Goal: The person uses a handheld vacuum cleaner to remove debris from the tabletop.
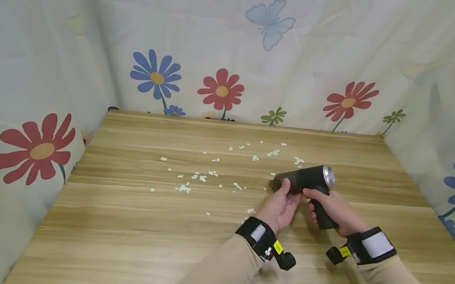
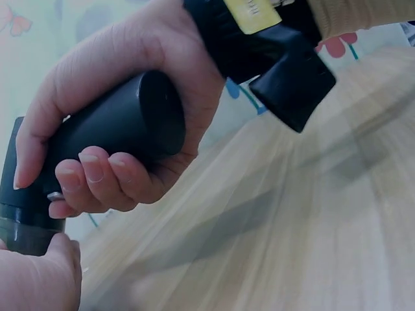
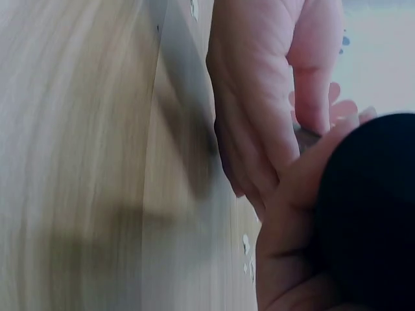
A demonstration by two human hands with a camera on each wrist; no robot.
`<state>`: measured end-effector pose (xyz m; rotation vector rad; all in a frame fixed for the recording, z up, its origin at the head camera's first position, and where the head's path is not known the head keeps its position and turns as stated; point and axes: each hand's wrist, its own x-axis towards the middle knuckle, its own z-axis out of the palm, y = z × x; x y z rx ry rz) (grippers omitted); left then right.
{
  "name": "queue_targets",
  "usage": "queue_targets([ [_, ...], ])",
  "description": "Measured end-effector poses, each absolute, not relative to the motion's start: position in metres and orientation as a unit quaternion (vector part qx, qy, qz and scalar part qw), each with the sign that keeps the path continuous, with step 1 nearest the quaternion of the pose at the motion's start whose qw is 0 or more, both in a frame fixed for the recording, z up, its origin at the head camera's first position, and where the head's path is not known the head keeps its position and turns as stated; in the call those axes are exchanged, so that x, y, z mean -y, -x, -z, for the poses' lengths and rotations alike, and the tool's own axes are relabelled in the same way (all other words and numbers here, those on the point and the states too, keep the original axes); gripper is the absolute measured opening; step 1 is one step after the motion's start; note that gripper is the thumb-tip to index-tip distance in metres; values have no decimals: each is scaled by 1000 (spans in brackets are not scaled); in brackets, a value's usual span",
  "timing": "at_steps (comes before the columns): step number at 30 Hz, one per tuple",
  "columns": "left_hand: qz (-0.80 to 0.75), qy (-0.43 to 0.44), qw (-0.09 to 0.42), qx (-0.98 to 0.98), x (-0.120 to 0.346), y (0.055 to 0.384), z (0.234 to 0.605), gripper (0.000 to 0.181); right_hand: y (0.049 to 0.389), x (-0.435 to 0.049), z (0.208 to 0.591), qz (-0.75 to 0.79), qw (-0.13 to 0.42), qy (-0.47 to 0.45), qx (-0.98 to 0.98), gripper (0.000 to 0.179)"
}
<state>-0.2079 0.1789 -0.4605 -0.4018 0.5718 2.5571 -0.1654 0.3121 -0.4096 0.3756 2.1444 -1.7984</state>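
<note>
A black handheld vacuum [image 1: 312, 177] with a pistol handle, a smoky see-through front and a silver rear end is held just above the wooden table. My right hand [image 1: 335, 209] grips its handle, fingers curled round it, as the left wrist view shows with the black handle [image 2: 117, 126]. At the see-through front, my left hand [image 1: 278, 207] holds the vacuum between its thumb and the fingers underneath. Small white scraps [image 1: 203, 178] lie scattered on the table beyond and to the left of the vacuum's nozzle. In the right wrist view, the handle's end hides part of the right hand.
The wood-grain table [image 1: 104, 245] reaches to a cloth backdrop [image 1: 198, 25] printed with flowers and butterflies, which rises along its back and sides. Each wrist wears a black strap [image 1: 371, 245] with a small camera sticking out.
</note>
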Motion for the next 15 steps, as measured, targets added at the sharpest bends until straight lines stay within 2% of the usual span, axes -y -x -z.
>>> queue_targets([
  [9, -947, 153, 188, -210, -180, 197, 462, 47, 170, -315, 410, 612, 184, -100, -763, 53],
  [15, -953, 184, 124, -206, -178, 185, 458, 53, 179, -318, 412, 511, 165, -43, -842, 50],
])
